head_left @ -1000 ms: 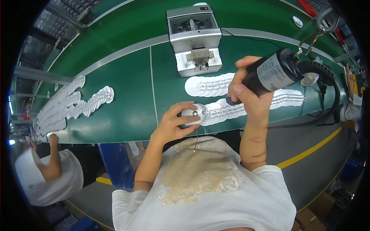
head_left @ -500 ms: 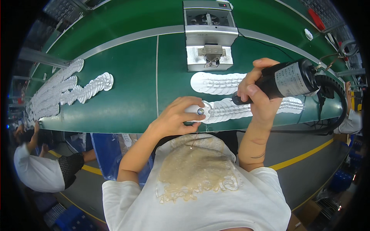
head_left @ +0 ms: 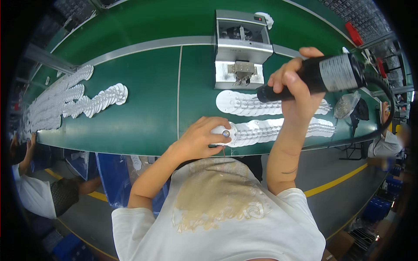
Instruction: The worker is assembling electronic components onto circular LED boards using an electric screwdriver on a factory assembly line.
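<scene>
The left hand (head_left: 198, 139) pins a white disc (head_left: 224, 132) at the bench (head_left: 148, 100) edge while the right hand (head_left: 296, 87) grips a black driver (head_left: 322, 76) above it, so a slanted tip could slip off the disc toward the pinning fingers.

A single head-worn fisheye view looks steeply down from above the person's own chest, facing the green workbench (head_left: 148, 108) toward 12 o'clock. It sits close to both hands, forearms entering from 6 o'clock, and straight bench edges bow near the dark rim.
</scene>
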Action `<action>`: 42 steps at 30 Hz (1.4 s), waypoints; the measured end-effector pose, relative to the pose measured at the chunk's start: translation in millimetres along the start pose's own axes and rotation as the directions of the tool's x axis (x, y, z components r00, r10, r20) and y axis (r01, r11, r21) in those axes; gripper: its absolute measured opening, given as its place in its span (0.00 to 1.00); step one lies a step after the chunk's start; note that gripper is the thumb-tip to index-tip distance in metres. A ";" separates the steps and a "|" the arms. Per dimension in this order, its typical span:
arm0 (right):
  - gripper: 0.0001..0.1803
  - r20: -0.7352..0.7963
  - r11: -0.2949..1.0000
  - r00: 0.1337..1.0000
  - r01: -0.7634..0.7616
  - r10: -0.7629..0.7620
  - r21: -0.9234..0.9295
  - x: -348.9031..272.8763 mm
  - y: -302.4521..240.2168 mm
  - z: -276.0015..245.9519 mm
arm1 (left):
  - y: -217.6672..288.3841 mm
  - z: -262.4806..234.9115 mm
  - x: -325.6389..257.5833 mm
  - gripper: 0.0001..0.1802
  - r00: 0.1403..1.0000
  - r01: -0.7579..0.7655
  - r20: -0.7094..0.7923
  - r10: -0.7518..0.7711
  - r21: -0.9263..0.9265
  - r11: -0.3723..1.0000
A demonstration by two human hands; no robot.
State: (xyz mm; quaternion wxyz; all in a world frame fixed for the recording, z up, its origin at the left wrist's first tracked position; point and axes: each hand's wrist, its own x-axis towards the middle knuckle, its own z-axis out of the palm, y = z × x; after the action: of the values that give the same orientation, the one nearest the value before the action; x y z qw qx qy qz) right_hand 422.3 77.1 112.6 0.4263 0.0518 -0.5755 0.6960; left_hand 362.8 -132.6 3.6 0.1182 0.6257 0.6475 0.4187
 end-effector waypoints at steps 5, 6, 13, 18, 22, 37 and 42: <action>0.18 -0.102 0.998 0.993 0.059 -0.055 0.034 36.5 22.3 10.9 | -5.6 3.4 0.8 0.13 1.000 -0.026 -0.002 0.026 -0.032 0.999; 0.17 -0.117 0.998 0.992 0.056 -0.053 0.018 40.8 26.0 12.7 | -5.8 4.0 0.6 0.13 0.999 -0.032 0.002 0.032 -0.038 0.999; 0.13 -0.048 0.999 0.999 0.002 -0.004 -0.039 46.0 35.9 18.0 | -10.2 4.6 0.3 0.13 0.998 -0.043 0.032 0.045 -0.052 0.998; 0.11 0.016 0.998 1.000 -0.022 0.024 -0.061 42.4 45.6 20.5 | -6.6 1.6 3.6 0.13 0.998 -0.050 0.044 0.053 -0.058 0.997; 0.10 0.067 0.992 0.995 -0.063 0.070 -0.113 42.7 45.0 24.9 | -9.1 5.5 0.5 0.14 0.999 -0.048 0.020 0.050 -0.061 0.997; 0.19 0.142 0.973 0.965 -0.229 0.223 0.033 -53.6 -1.1 29.9 | -13.6 6.0 -5.6 0.12 0.998 -0.052 -0.022 0.051 -0.059 0.997; 0.20 0.125 0.965 0.957 -0.259 0.262 -0.040 -59.1 3.6 32.4 | -13.9 6.1 -5.8 0.12 0.998 -0.060 -0.029 0.058 -0.058 0.997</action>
State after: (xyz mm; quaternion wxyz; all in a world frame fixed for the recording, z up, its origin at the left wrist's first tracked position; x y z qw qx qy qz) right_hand 443.6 18.3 87.4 0.2932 0.0156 -0.6118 0.7345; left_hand 358.1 -133.5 -11.9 0.1154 0.6351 0.6176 0.4494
